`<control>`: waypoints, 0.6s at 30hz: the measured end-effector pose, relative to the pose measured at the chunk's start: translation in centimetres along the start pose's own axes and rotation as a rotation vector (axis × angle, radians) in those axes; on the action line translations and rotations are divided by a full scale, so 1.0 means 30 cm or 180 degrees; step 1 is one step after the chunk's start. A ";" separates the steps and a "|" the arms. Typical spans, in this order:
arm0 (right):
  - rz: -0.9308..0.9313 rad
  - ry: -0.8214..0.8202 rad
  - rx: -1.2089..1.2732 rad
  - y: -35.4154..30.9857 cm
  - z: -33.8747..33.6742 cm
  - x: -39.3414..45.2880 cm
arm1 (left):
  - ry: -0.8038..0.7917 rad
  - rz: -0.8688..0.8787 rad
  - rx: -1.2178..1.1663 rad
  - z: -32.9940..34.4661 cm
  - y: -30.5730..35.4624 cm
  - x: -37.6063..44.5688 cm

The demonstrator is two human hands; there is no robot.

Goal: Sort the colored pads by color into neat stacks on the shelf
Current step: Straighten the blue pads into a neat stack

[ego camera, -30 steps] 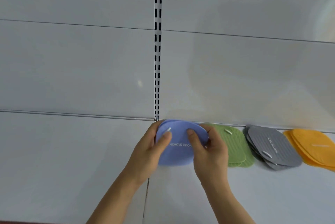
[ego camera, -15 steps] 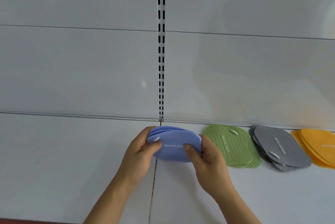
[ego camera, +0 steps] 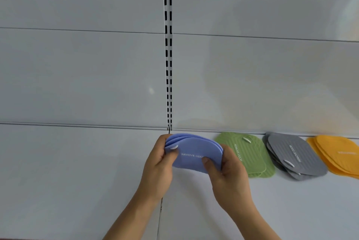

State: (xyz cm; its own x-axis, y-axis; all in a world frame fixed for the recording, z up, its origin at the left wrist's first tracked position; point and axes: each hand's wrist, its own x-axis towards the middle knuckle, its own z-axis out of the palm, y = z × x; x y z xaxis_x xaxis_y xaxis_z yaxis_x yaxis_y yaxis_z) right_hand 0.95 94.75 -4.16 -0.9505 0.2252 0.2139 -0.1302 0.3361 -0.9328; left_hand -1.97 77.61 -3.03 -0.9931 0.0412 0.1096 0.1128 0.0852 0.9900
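Observation:
A bundle of blue pads (ego camera: 194, 150) printed "REMOVE ODOR" is held just above the white shelf (ego camera: 77, 171), its edges fanned at the top. My left hand (ego camera: 159, 170) grips its left end and my right hand (ego camera: 227, 173) grips its right end, thumbs on the front face. To the right, three stacks lie flat on the shelf along the back wall: green pads (ego camera: 250, 154), grey pads (ego camera: 293, 156) and orange pads (ego camera: 338, 154). The stacks are slightly splayed. The orange stack runs out of view at the right edge.
A slotted white upright (ego camera: 168, 55) runs down the back panel and meets the shelf just behind the blue pads. A seam (ego camera: 160, 218) splits the shelf surface below my left hand. The shelf's left half is bare white.
The blue pads have tipped from a flatter, face-up pose to a more edge-on bundle held between both hands. The view has shifted a little, so the stacks sit further right.

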 end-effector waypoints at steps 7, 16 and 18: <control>0.0385 0.0030 0.0115 0.038 0.016 0.015 | -0.0063 -0.0073 0.0032 0.010 -0.037 0.008; 0.0362 0.0248 0.0162 0.024 0.055 0.002 | 0.0124 -0.0247 -0.0019 0.040 -0.042 -0.005; 0.0496 0.0244 0.0140 0.040 0.062 0.005 | 0.0090 -0.0391 0.0048 0.045 -0.065 -0.004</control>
State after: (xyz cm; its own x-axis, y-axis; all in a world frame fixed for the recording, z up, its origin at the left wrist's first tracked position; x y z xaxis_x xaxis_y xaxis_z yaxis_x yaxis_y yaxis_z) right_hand 0.13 93.49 -5.80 -0.9361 0.3411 0.0857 0.0032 0.2518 -0.9678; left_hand -2.04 78.78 -5.07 -1.0000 0.0016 -0.0098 -0.0096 0.1030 0.9946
